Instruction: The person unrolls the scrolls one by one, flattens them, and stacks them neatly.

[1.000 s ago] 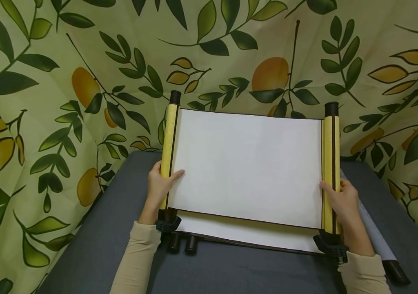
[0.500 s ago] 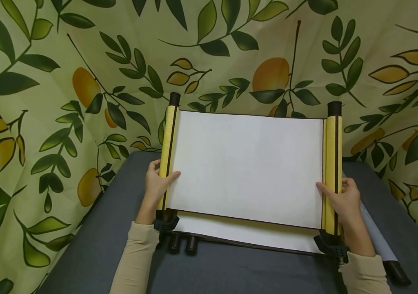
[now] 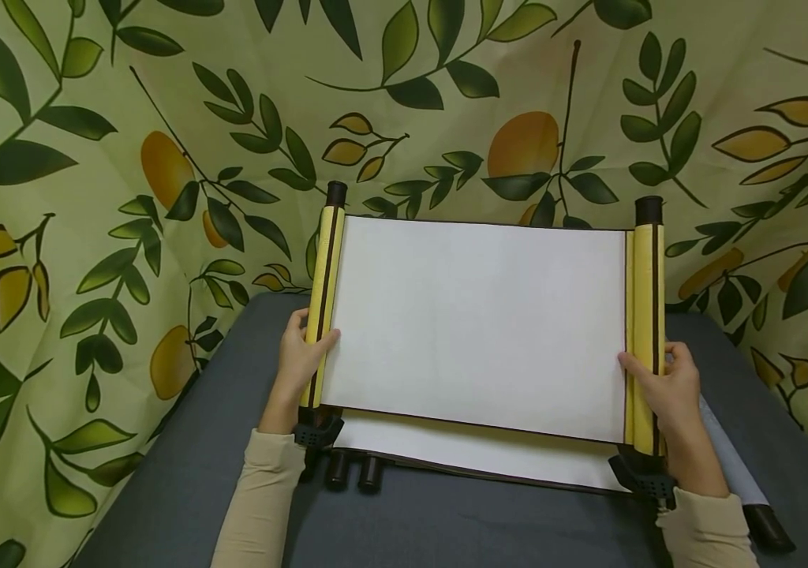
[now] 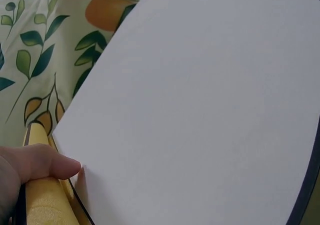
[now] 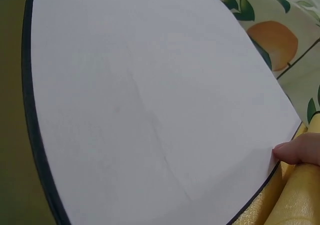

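A blank white scroll [image 3: 478, 323] with dark edging is stretched between two yellow rolled ends with black knobs, tilted up above the table. My left hand [image 3: 299, 361] grips the left roll [image 3: 326, 276], thumb over its inner edge. On the other side my right hand [image 3: 672, 388] holds the right roll [image 3: 649, 308], its thumb tip at the sheet's dark border. In the left wrist view the thumb [image 4: 55, 164] lies across the yellow roll. The right wrist view shows the other thumb [image 5: 295, 150] touching the paper's edge. Most fingers are hidden behind the rolls.
Beneath the scroll lies another white sheet [image 3: 475, 446] with a dark edge. Two dark knobs [image 3: 353, 472] stick out at its lower left. A pale grey-blue roll with a black end [image 3: 769, 528] lies at the right on the grey table [image 3: 489, 528]. Leaf-patterned fabric [image 3: 432, 118] hangs behind.
Both hands have moved slightly apart, the left roll going left and the right roll going right. More of the yellow strip beside the right roll shows.
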The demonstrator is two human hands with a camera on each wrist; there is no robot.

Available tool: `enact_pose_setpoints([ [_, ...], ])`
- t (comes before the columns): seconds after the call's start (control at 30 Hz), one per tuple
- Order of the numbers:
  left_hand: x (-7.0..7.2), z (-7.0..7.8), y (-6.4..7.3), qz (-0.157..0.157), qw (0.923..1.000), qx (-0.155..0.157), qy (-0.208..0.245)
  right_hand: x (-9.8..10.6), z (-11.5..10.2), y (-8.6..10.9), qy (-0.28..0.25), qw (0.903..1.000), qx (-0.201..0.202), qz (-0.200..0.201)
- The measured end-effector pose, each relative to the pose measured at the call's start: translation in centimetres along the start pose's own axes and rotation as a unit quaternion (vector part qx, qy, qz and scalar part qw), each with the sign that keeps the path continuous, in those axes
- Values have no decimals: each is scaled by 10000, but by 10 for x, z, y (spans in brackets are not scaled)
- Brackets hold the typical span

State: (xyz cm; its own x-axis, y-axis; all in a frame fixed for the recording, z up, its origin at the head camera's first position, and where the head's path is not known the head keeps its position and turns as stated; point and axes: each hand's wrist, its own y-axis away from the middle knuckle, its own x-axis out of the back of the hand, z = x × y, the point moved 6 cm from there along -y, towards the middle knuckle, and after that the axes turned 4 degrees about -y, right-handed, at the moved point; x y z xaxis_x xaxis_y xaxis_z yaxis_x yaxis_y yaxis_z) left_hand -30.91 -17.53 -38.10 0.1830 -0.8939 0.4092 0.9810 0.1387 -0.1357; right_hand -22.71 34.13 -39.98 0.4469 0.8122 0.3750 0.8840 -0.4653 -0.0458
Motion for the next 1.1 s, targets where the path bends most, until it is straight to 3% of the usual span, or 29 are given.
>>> enact_pose_setpoints([
  [0.53,10,-3,0,134,9997,4,-208,3,3,-2,185,9994,-286,3],
  [0.73,13,-5,-1,156,9998,89,-83,2,3,-2,205,9993,-305,9],
  [0.9,15,-6,-1,-32,9998,125,149,3,1,-1,267,9992,-295,-4],
  [1.1,17,-7,-2,-194,9992,151,322,5,3,-1,467,9971,-591,73],
])
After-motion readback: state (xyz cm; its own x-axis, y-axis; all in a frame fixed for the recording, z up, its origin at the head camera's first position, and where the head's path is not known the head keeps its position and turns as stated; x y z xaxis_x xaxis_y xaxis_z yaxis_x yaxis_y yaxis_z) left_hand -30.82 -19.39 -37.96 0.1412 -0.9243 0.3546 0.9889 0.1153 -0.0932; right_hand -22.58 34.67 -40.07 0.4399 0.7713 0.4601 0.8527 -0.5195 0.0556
